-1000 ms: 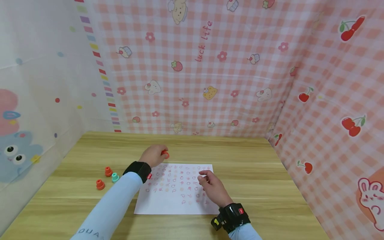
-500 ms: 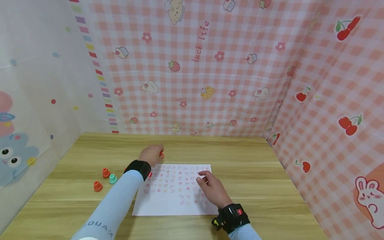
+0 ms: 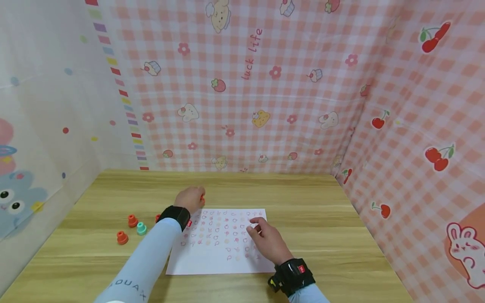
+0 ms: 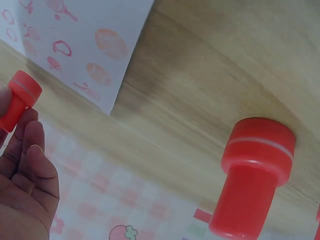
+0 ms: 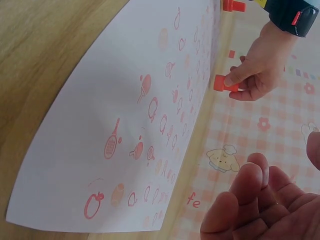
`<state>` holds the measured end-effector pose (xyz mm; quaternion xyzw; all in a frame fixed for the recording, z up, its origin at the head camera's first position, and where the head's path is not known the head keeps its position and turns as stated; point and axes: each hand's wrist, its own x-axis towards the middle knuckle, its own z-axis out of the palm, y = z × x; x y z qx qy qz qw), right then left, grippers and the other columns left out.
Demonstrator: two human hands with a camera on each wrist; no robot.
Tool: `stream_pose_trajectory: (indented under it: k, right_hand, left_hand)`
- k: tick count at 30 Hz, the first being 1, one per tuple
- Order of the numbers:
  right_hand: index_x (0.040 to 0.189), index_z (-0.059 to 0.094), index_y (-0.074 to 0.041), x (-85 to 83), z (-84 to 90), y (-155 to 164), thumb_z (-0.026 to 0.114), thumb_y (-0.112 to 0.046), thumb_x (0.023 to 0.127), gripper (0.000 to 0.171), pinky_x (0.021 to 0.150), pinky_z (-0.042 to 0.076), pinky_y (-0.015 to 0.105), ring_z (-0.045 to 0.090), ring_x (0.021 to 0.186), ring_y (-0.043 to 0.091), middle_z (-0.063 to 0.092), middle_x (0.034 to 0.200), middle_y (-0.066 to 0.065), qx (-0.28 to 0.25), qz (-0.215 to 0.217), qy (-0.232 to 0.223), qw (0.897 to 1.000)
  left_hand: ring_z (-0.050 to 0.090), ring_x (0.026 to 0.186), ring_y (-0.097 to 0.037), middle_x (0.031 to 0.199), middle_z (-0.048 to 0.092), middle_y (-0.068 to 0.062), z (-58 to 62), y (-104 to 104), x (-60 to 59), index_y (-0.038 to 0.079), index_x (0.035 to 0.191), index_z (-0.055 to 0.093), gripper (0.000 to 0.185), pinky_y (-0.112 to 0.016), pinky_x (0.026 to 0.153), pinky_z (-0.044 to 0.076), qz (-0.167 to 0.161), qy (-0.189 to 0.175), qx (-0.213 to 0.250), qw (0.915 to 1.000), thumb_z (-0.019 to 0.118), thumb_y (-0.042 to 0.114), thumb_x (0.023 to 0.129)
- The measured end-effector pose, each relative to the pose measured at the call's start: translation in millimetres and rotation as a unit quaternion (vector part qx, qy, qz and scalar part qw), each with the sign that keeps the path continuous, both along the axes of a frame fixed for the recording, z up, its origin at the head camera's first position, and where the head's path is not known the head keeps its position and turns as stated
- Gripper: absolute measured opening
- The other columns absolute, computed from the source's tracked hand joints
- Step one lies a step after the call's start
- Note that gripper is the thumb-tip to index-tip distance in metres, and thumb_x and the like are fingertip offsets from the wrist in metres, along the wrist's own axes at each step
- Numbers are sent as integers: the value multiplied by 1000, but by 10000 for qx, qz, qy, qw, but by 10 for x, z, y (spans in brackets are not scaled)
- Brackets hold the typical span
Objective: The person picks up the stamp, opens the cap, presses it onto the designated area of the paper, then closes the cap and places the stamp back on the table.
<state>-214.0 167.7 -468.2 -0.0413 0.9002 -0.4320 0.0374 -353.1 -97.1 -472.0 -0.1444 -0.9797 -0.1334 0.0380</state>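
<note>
- The left hand [image 3: 190, 198] pinches a small red stamp [image 5: 222, 83] between thumb and fingertips, holding it just above the far left corner of the sheet of paper [image 3: 219, 252]; the right wrist view shows it best, held sideways, apart from the paper.
- The stamp looks like light, stiff plastic: a narrow stem flaring to a wider round end. The narrow stem is the natural place to take hold, as the fingers do here, and its smooth sides could twist in a loose pinch.
- The right hand [image 3: 265, 240] rests on the right part of the paper, fingers loosely curled and gripping nothing; whether the fingertips press the sheet down I cannot quite tell.
- The paper is thin and limp, lying flat on the wooden counter [image 3: 322, 219] and covered in rows of reddish and pale orange stamped marks.
- Left of the sleeve, more stamps stand on the counter: two orange-red stamps [image 3: 132, 220], a teal stamp [image 3: 142, 228], and one more half hidden behind the arm.
- No containers are in view; the stamps stand loose.
</note>
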Motion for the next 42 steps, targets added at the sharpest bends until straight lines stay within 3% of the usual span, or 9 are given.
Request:
stream_pose_trajectory:
  k: [13,20,25,29,34,38,42]
  right_hand:
    - [132,55,-6,34,-20,-35,57,-32,101,40,64,41,33,51,77,20,56,89,3,59,69,64,9999]
    - [128,58,-5,31,-33,-41,62,-28,98,38,62,42,32,51,72,17,56,85,0,830,220,489,9951]
    - [123,63,-5,34,-42,-35,67,-28,95,37,68,48,37,58,78,19,64,95,7,1741,424,869,9800]
    - [116,68,-7,45,-49,-41,71,-30,91,34,71,51,38,61,82,20,66,100,9,2494,508,1265,9588]
    - [111,71,-9,69,-27,-46,76,-30,87,32,69,49,41,59,81,23,65,95,8,3135,540,1604,9344]
    - [109,71,-9,70,0,-46,78,-28,85,32,70,49,44,59,82,25,65,94,9,3279,560,1649,9285]
    - [109,72,-9,59,9,-52,79,-26,84,31,71,49,44,59,83,26,65,95,10,3356,597,1534,9275]
  left_hand:
    - [62,79,-24,93,69,-10,-134,-39,14,6,111,68,23,-44,82,54,49,-66,-130,9999,73,12,90]
    - [62,83,-25,100,69,-12,-112,-62,41,5,120,64,33,-44,85,53,192,-180,-45,9996,73,18,90]
    - [64,88,-28,106,68,-15,-9,-112,78,2,121,63,37,-46,85,53,151,-138,-13,9998,71,22,91]
    - [64,98,-33,114,67,-18,87,-166,122,0,126,61,43,-49,89,50,128,-270,86,9995,70,25,93]
    - [65,103,-35,114,68,-18,134,-276,141,-1,123,63,40,-48,90,51,-32,-77,-29,10000,70,25,93]
    - [65,102,-34,112,69,-18,190,-356,158,0,120,65,37,-49,90,50,-41,-29,-91,9999,70,23,92]
    - [64,104,-34,115,67,-18,275,-425,186,-1,121,64,37,-49,92,49,-62,-300,-124,9995,69,23,94]
